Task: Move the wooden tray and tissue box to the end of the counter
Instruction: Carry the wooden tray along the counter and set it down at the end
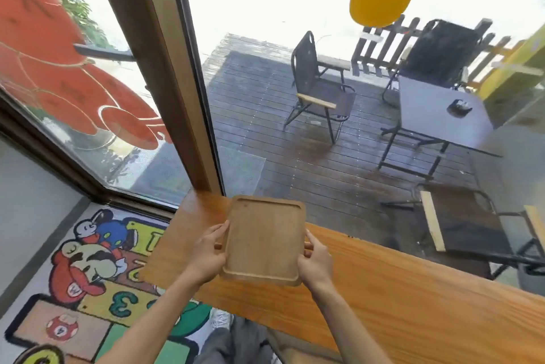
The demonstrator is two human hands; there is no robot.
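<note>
Cartoon rug (88, 275) on floor; outside window, folding chair (318, 89) beside dark table (436, 110) on deck.

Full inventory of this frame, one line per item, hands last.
Rectangular wooden tray: 1, light brown, over the counter's end, held at both long sides.
Long wooden counter: 1, orange-brown, along the window.
Cartoon floor rug: 1, multicolour, lower left.
Folding chairs: 3, black, outside on the deck.
Square outdoor table: 1, dark, outside right.
Tissue box: none visible.
Left hand: grip on the tray's left edge.
Right hand: grip on the tray's right edge.
</note>
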